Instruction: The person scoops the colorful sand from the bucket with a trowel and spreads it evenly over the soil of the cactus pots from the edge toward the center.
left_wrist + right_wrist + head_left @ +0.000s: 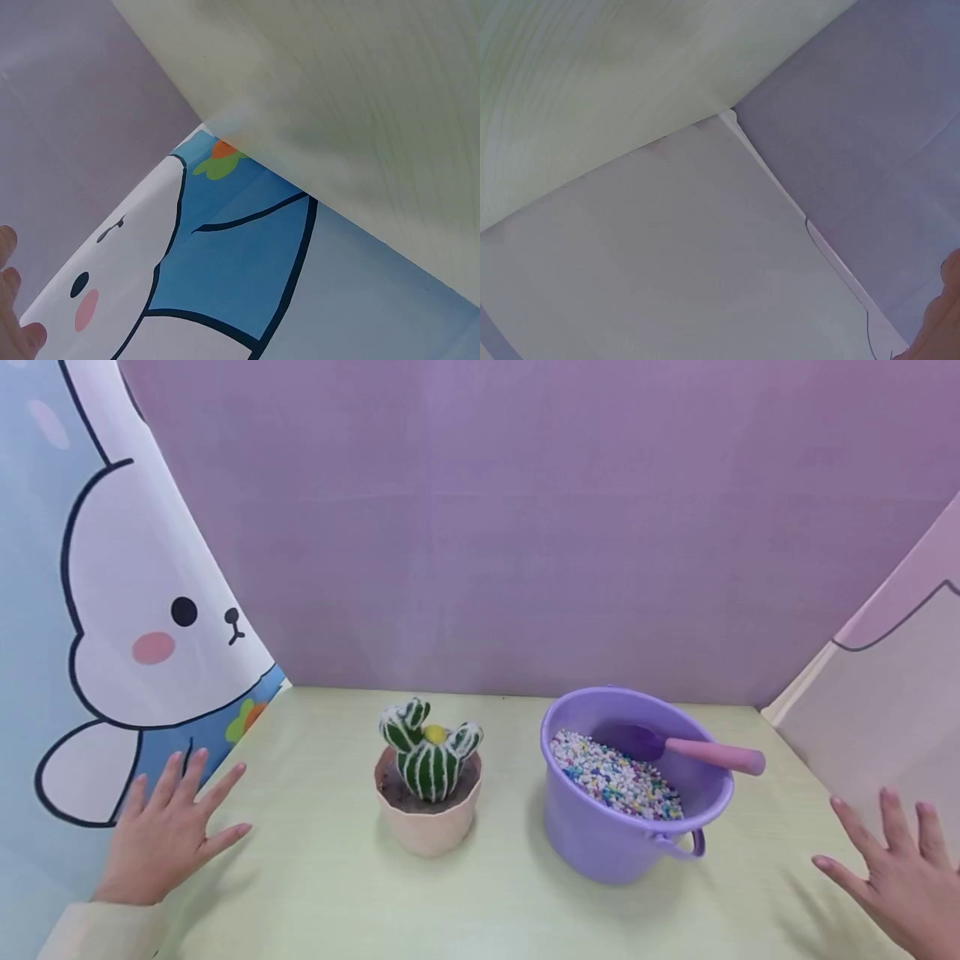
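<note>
My left hand (168, 835) is spread over the left side of the table, fingers straight, holding nothing. At the right edge of the head view my right hand (903, 877) is spread in the same way, also holding nothing and partly cut off. Between them stands a green cactus (429, 768) with white fuzzy ridges and a yellow top, in a pale pink pot (427, 831) of dark soil. To its right is a purple bucket (600, 843) part-filled with small multicoloured pebbles (611, 772). A scoop with a pink handle (716, 755) leans inside the bucket, its purple blade partly hidden.
The pale green table (322, 877) meets a purple backdrop (510, 527) behind. A panel with a cartoon rabbit (150, 577) rises on the left, and a pale panel (885, 710) on the right. The bucket's handle (682, 847) hangs at its front right.
</note>
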{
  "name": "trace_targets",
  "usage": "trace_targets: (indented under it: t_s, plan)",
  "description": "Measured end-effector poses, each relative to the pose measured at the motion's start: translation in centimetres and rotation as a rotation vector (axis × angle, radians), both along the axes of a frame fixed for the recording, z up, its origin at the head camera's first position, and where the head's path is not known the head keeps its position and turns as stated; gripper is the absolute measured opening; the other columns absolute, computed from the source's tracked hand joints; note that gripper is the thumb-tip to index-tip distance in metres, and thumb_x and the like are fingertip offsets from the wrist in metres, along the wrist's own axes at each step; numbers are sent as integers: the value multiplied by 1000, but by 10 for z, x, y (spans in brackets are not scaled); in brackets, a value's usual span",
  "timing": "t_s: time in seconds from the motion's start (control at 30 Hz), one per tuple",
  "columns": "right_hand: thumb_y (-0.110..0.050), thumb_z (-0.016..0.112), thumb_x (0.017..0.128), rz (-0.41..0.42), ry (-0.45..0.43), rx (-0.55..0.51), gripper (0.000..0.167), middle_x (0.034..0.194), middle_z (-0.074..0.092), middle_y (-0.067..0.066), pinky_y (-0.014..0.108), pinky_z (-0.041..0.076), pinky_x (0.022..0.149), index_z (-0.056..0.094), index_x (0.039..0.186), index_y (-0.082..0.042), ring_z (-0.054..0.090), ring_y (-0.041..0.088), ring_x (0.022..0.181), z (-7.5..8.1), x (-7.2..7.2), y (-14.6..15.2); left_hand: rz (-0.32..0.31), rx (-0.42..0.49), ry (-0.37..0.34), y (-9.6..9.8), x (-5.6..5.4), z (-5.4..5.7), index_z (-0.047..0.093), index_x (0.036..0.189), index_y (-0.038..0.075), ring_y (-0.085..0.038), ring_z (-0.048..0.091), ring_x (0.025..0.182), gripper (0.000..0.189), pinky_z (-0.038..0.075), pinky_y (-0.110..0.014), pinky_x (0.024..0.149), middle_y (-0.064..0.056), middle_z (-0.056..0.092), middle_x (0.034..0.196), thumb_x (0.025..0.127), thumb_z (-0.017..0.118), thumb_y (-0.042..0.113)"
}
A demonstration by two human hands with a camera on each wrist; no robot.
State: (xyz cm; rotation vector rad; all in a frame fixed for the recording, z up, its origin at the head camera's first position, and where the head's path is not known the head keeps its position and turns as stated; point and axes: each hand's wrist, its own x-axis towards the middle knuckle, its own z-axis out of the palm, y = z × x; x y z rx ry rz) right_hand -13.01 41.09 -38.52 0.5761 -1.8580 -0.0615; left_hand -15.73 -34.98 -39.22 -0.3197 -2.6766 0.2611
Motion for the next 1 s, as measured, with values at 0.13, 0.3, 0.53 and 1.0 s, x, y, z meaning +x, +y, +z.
trace_targets:
  t_s: [0.13,0.3,0.53,1.0]
  plan:
    - [-69,21,94,-45,34,-33,67,157,13,-15,48,-3,114,33,149,-33,7,13,144,-5,-2,0,-21,8,21,1,0,-1,-5,153,36,-46,11,140,96,9,-69,106,-24,8,156,84,56,63]
    - [-65,33,95,-172,-436,-180,67,160,5,12,65,-10,106,18,153,-36,-4,33,145,2,15,6,-90,10,73,12,-2,9,-3,152,39,-42,8,142,85,12,-67,107,-24,16,155,87,40,72]
    - [-63,39,94,-98,-382,-216,72,127,47,38,58,14,112,45,142,-10,40,53,123,23,15,-3,-298,18,220,48,-5,28,-1,152,41,-39,22,139,69,29,-67,100,-23,38,144,92,14,72]
    - [-47,48,97,254,106,-47,46,83,66,20,42,40,58,69,95,-6,53,39,58,76,-6,-66,-646,158,495,132,-13,57,42,145,20,-36,31,138,60,24,-56,110,-16,43,145,98,32,56]
